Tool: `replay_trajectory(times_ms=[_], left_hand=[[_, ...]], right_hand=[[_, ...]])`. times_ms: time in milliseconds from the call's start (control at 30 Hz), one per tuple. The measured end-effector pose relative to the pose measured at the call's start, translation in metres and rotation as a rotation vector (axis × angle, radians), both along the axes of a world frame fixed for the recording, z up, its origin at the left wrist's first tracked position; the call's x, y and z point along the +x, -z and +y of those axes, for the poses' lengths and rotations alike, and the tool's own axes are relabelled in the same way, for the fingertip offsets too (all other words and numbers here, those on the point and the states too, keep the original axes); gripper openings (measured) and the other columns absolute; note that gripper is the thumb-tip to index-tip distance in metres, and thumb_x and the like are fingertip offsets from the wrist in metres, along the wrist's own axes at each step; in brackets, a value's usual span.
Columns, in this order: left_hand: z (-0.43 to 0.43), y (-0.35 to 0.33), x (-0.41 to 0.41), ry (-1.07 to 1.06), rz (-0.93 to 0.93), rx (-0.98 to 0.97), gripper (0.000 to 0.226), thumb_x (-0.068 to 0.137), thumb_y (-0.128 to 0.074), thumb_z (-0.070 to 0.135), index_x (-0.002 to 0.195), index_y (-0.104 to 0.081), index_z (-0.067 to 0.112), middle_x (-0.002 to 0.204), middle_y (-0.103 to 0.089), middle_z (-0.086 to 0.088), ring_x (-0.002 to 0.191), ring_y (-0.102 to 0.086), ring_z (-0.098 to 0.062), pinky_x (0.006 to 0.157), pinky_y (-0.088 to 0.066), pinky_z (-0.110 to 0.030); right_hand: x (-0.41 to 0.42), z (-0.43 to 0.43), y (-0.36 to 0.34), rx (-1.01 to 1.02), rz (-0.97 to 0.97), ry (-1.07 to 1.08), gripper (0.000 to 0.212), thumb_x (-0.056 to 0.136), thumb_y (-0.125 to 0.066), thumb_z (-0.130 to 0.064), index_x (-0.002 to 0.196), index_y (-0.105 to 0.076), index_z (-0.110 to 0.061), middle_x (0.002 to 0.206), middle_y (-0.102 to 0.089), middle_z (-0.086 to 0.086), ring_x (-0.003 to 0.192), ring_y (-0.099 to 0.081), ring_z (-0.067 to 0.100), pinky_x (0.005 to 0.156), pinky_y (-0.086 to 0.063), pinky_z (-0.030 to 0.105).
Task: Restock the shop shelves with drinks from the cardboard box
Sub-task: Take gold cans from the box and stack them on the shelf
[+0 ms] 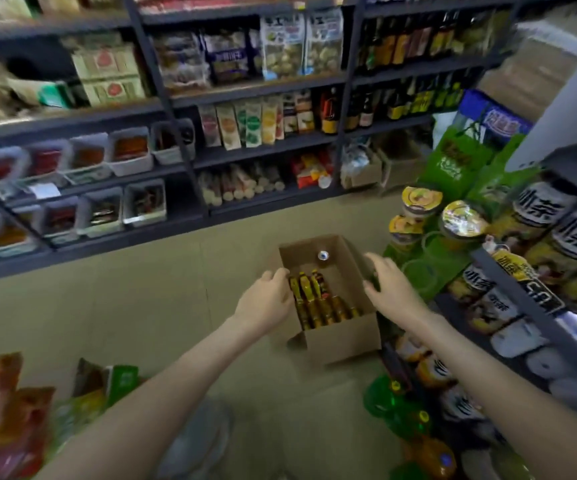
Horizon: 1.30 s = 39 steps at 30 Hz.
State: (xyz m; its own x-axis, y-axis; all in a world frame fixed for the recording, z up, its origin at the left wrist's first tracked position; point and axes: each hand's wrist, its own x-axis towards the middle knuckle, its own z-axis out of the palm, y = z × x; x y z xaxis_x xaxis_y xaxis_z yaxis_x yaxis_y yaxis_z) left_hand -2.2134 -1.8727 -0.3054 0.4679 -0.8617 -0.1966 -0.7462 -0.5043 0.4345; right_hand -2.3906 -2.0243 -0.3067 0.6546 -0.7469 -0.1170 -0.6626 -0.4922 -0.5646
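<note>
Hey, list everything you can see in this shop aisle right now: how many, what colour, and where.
cardboard box: one, brown, open on the floor, centre.
bottles: several, yellow and brown, packed in the box's near end.
lone bottle top: one, pale, at the box's far end.
shelves: dark grey, along the left, back and right.
bins: many, white, on the lower left shelves.
dark bottles: many, on the upper back shelves, right side.
lidded cups: at least three, yellow lids, right of the box.
green bottles: several, low down on the right.
left hand: at the box's left rim, by the bottles.
right hand: fingers spread, over the box's right rim.
</note>
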Motion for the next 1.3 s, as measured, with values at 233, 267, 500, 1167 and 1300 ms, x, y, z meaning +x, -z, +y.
replay_trajectory(times_ms=[233,267,500,1167,1300], left_hand=[[-0.111,0.064,0.038,0.052,0.090,0.145,0.045,0.097,-0.044,0.026,0.140,-0.036,0.017,0.129,-0.045,-0.011,0.117,-0.050,-0.033,0.086,-0.042,-0.036],[-0.126,0.079,0.044,0.039,0.110,0.168,0.044,0.097,-0.044,0.025,0.140,-0.036,0.018,0.130,-0.045,-0.011,0.118,-0.050,-0.033,0.086,-0.042,-0.035],[-0.220,0.208,0.088,-0.150,0.249,0.282,0.049,0.096,-0.043,0.020,0.144,-0.033,0.018,0.140,-0.040,-0.007,0.122,-0.047,-0.028,0.097,-0.042,-0.036],[-0.337,0.747,0.099,0.102,0.192,0.607,0.085,0.097,-0.047,0.029,0.149,0.020,0.025,0.159,0.003,-0.011,0.147,-0.002,-0.029,0.118,-0.014,-0.043],[-0.343,0.771,0.097,0.023,0.321,0.493,0.079,0.097,-0.048,0.027,0.152,0.009,0.025,0.158,-0.003,-0.006,0.146,-0.005,-0.024,0.117,-0.016,-0.039]], right_hand=[[0.017,-0.104,0.076,0.192,0.140,0.133,0.058,0.096,-0.051,-0.012,0.148,-0.026,-0.020,0.140,-0.039,0.009,0.123,-0.047,0.027,0.096,-0.045,0.036],[0.021,-0.121,0.092,0.222,0.153,0.140,0.057,0.096,-0.051,-0.012,0.148,-0.027,-0.020,0.139,-0.040,0.010,0.124,-0.047,0.027,0.097,-0.044,0.036],[0.075,-0.226,0.235,0.433,0.328,0.122,0.064,0.095,-0.052,-0.008,0.150,-0.022,-0.019,0.149,-0.034,0.012,0.128,-0.046,0.026,0.101,-0.041,0.035],[0.181,-0.353,0.793,0.489,0.459,0.164,0.071,0.093,-0.058,-0.026,0.151,-0.017,-0.024,0.153,-0.027,0.010,0.139,-0.030,0.029,0.107,-0.032,0.043],[0.185,-0.361,0.824,0.550,0.471,0.204,0.079,0.090,-0.064,-0.029,0.151,-0.013,-0.023,0.148,-0.035,0.014,0.131,-0.040,0.033,0.098,-0.038,0.041]])
